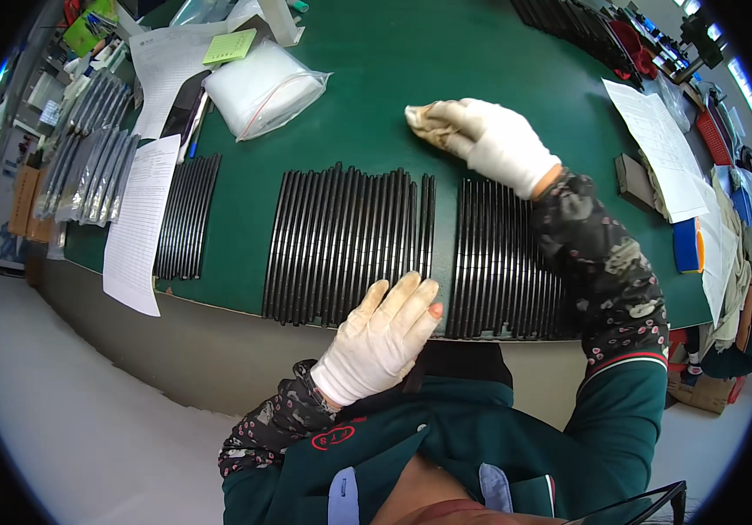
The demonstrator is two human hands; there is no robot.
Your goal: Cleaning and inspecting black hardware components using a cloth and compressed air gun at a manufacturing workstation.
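Note:
My left hand, in a pale glove with one bare fingertip, lies flat on the near ends of the middle row of black strips on the green table. A gap separates that row from another row of black strips to the right. My right hand, also gloved, presses a crumpled beige cloth onto the green surface just beyond the strips. A third, smaller row of black strips lies to the left.
Printed paper sheets hang over the left table edge, and another paper sheet lies at the right. A clear bag of white material sits at the back. Bagged strips lie far left. Dark parts line the far edge.

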